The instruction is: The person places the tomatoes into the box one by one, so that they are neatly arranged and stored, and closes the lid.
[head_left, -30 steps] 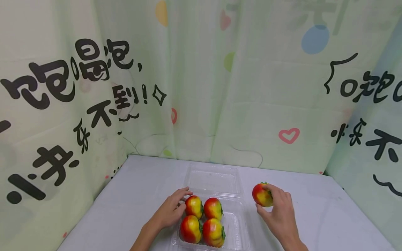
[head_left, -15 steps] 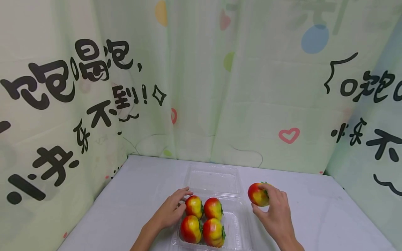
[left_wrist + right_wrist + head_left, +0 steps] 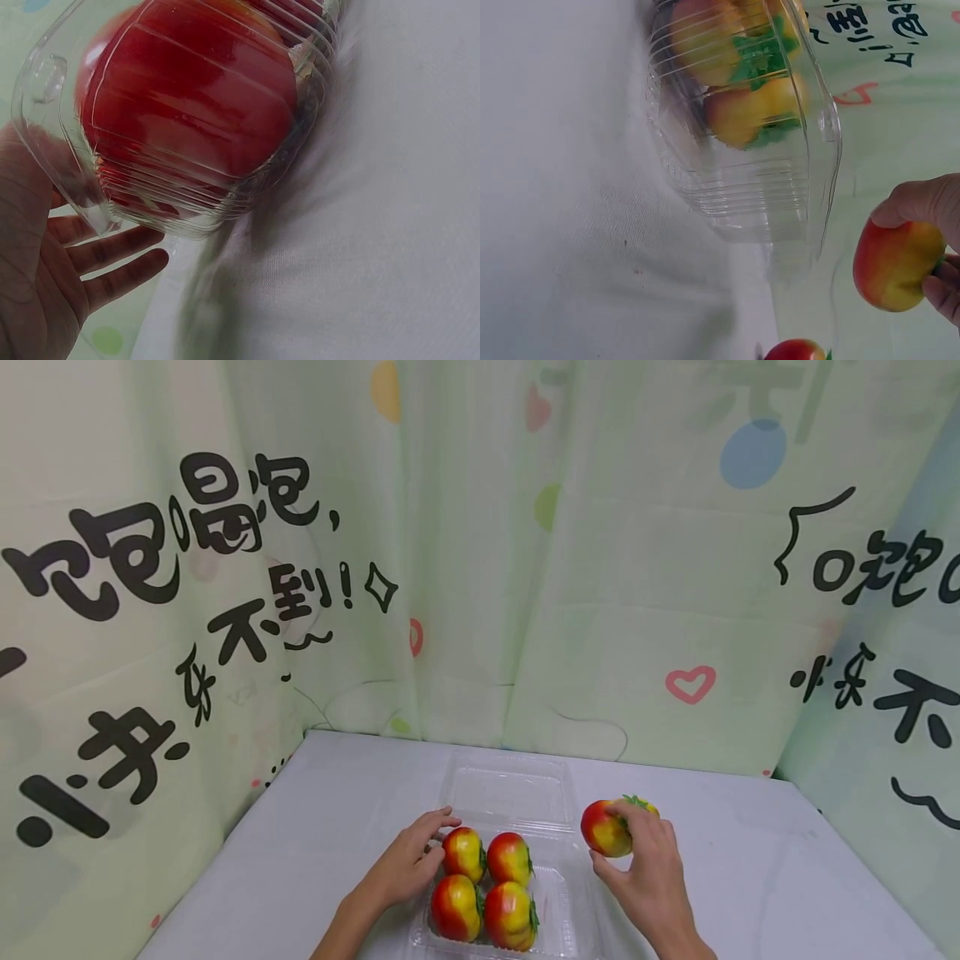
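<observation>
My right hand (image 3: 648,872) holds a red-and-yellow fruit (image 3: 604,829) between thumb and fingers, right of a clear plastic clamshell box (image 3: 558,893). In the right wrist view this fruit (image 3: 892,266) is beside the box's rim, with thumb and fingertips on it. In the box's left part sit several like fruits (image 3: 510,916) with green leafy tops. My left hand (image 3: 405,864) is at the box's left rim, fingers extended; the left wrist view shows the fingers (image 3: 124,277) spread beside the box wall, partly seen through the plastic.
Partly hidden behind my right hand is another yellow-and-red fruit (image 3: 651,807). The box's lid (image 3: 510,789) lies folded open toward the back of the white-covered table (image 3: 780,852). A pale green curtain (image 3: 600,610) with printed writing surrounds the table.
My right hand has moved left toward the box with the fruit in its grip, uncovering part of another fruit behind it. The left hand and the box look unmoved.
</observation>
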Demonstrator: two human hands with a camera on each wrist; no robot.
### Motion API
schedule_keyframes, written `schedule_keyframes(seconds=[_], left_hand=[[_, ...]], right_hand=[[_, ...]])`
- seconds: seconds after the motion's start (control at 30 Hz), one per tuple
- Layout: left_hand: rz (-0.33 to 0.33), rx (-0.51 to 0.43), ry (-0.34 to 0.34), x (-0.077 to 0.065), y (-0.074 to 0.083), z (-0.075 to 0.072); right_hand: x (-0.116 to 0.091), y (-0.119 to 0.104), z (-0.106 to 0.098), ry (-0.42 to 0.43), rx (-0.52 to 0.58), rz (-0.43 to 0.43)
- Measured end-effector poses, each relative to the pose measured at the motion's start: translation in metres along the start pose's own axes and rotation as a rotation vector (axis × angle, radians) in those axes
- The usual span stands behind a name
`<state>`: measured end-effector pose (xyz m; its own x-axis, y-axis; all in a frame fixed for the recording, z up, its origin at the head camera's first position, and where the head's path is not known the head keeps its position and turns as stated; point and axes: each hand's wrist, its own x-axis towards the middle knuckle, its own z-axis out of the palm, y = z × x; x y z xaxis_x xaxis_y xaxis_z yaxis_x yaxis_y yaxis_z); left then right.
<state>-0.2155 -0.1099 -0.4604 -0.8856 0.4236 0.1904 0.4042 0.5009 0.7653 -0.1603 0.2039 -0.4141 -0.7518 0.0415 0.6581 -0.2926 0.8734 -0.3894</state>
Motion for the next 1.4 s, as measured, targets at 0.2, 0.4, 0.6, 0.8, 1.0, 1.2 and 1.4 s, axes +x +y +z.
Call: schedule_keyframes(seconds=[0.2, 0.4, 0.6, 0.8, 1.0, 1.2, 1.4], left_hand=[[-0.002, -0.006, -0.005, 0.000, 0.000, -0.001], [-0.004, -0.011, -0.004, 0.001, -0.001, 0.000], [-0.005, -0.011, -0.003, 0.001, -0.001, 0.000], [-0.005, -0.008, -0.003, 0.001, 0.000, 0.001], [-0.003, -0.006, 0.000, 0.001, -0.001, 0.001], [-0.007, -0.006, -0.004, 0.001, -0.001, 0.001], [-0.008, -0.014, -0.007, 0.001, 0.000, 0.001]], right_hand=[[-0.001, -0.008, 0.001, -0.065, 0.002, 0.050], [-0.001, -0.014, 0.001, -0.143, 0.011, 0.106], [-0.002, -0.018, 0.001, -0.181, 0.028, 0.136], [-0.004, -0.022, 0.003, -0.215, 0.039, 0.150], [-0.008, -0.026, 0.006, -0.240, 0.056, 0.128], [-0.012, -0.030, 0.011, -0.269, 0.067, 0.124], [-0.014, -0.033, 0.014, -0.291, 0.081, 0.122]])
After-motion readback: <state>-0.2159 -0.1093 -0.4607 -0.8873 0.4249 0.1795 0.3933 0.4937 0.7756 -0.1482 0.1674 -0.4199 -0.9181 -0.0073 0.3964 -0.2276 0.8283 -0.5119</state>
